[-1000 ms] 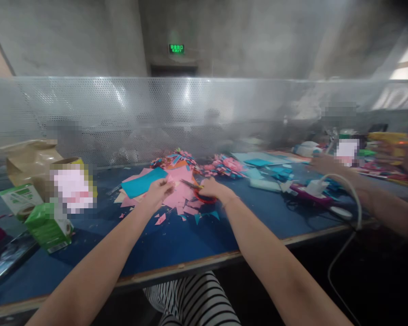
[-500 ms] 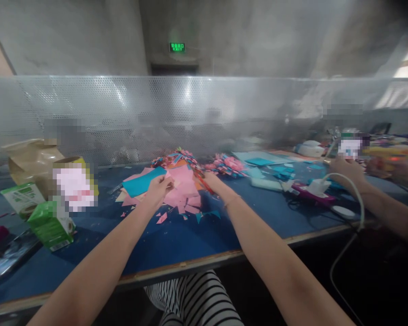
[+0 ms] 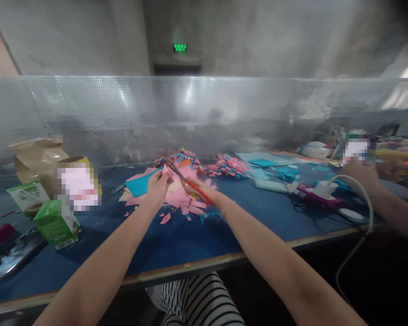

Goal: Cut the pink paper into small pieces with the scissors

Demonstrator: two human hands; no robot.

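My right hand (image 3: 204, 192) is closed round the orange-red handles of a pair of scissors (image 3: 177, 172), whose dark blades point up and left toward my other hand. My left hand (image 3: 159, 184) pinches a piece of pink paper (image 3: 169, 174) close to the blades. Under and beside my hands lie a blue sheet (image 3: 141, 184), pink sheets and many small pink scraps (image 3: 187, 204). Behind them are two heaps of cut pink, blue and orange pieces (image 3: 229, 165).
Green boxes (image 3: 56, 224), a brown paper bag (image 3: 37, 158) and a metal tray (image 3: 17, 256) stand at the left. Light blue sheets (image 3: 268, 159) and a purple tissue pack (image 3: 313, 192) with a white cable lie to the right, near another person's arms (image 3: 377, 181).
The scissors have come left and up, their blades now beside the pink paper at my left hand. My right hand has moved left with them. The view has shifted slightly.
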